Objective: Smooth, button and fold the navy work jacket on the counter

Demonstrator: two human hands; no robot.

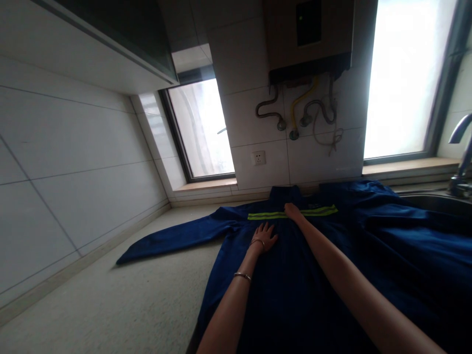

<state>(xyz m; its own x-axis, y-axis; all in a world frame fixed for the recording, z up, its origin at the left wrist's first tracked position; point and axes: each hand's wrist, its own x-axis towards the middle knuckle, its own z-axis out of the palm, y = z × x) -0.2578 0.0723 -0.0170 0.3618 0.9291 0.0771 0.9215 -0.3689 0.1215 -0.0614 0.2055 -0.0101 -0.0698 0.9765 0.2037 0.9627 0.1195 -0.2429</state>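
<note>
In the head view, a dark-blue work jacket (295,275) lies spread on the table (165,290), one sleeve (173,238) outstretched. The left hand (264,238) rests on it, fingers released and splayed; the right hand (292,211) has curled fingers at the yellow-green stripe (320,211), their grip unclear.

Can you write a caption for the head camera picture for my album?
Left hand spread, right hand at the yellow-green stripe, on a blue long-sleeved jacket laid over a counter.
</note>
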